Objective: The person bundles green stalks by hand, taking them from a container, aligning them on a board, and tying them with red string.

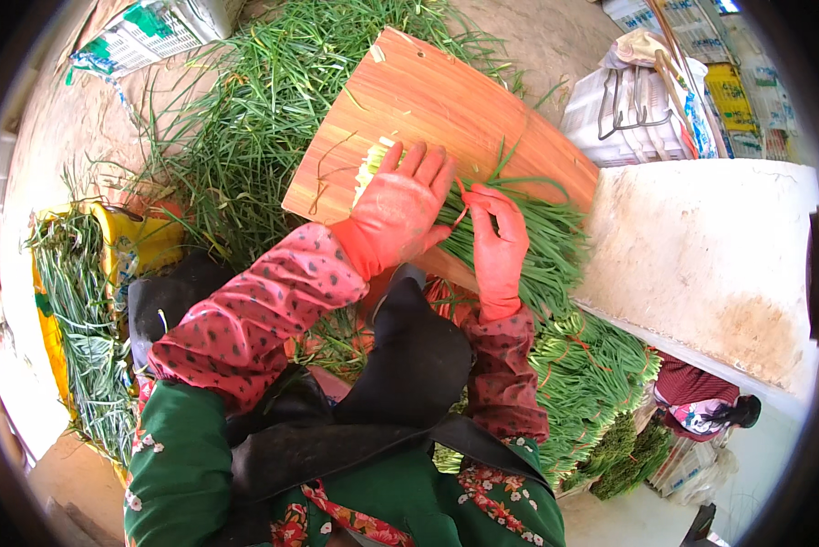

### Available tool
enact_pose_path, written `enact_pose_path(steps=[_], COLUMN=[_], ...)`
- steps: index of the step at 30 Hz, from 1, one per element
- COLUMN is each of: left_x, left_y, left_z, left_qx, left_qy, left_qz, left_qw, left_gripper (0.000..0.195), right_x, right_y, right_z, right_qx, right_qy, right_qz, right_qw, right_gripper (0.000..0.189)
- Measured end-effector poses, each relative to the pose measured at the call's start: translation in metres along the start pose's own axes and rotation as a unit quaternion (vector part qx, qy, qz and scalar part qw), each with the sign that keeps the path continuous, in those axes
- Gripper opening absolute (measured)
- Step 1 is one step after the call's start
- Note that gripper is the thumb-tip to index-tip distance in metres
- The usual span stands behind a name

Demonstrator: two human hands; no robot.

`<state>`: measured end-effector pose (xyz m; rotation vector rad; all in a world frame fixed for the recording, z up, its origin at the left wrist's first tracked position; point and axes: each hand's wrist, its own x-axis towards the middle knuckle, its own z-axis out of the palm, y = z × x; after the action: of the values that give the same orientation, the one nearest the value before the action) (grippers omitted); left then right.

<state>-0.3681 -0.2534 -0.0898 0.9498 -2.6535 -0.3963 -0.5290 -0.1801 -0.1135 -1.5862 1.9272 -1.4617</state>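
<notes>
A bundle of chive-like green stalks (539, 239) lies across a wood-grain board (444, 89), its pale cut ends (367, 171) pointing up and left. My left hand (403, 212), in a red rubber glove, lies over the bundle near those ends and holds it down. A thin red tie (461, 205) runs at the bundle between my two hands. Its end is pinched in the gloved fingertips of my right hand (498, 239), on the leafy side. How far the tie passes around the stalks is hidden.
Loose green leaves (279, 89) heap beyond the board. A yellow-edged sack of leaves (84, 294) stands left. Tied bundles (594, 383) are stacked at right, below a stained white foam box (703, 267). A person (697, 396) is beyond it; metal hooks (632, 109) rest upper right.
</notes>
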Motion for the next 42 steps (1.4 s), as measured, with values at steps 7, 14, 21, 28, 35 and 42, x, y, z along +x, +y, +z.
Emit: enact_pose_path(steps=[7, 14, 21, 28, 35, 42], left_x=[-0.039, -0.045, -0.029, -0.018, 0.008, 0.024], left_y=[-0.037, -0.048, -0.024, -0.022, -0.038, -0.078], left_z=[0.008, -0.003, -0.008, 0.004, -0.009, -0.006], left_qx=[-0.123, -0.198, -0.017, 0.037, -0.022, -0.251], left_qy=[0.244, 0.3, 0.192, 0.053, 0.011, -0.051], left_qz=[-0.094, -0.169, -0.006, -0.088, -0.022, -0.031], left_qw=[0.957, 0.918, 0.981, 0.994, 0.999, 0.966], left_gripper=[0.03, 0.022, 0.032, 0.027, 0.004, 0.01], right_x=[0.018, 0.011, 0.01, 0.01, 0.012, 0.006], right_y=[-0.001, 0.0, 0.002, -0.003, 0.009, 0.006], right_z=[-0.011, -0.003, -0.004, -0.007, 0.0, 0.014], right_qx=[-0.139, -0.132, -0.112, -0.131, -0.041, 0.004], right_qy=[-0.063, -0.056, -0.076, -0.053, -0.042, -0.008], right_qz=[-0.061, 0.007, 0.092, 0.039, -0.04, -0.059], right_qw=[0.986, 0.99, 0.986, 0.989, 0.997, 0.998], right_gripper=[0.007, 0.008, 0.009, 0.009, 0.009, 0.014])
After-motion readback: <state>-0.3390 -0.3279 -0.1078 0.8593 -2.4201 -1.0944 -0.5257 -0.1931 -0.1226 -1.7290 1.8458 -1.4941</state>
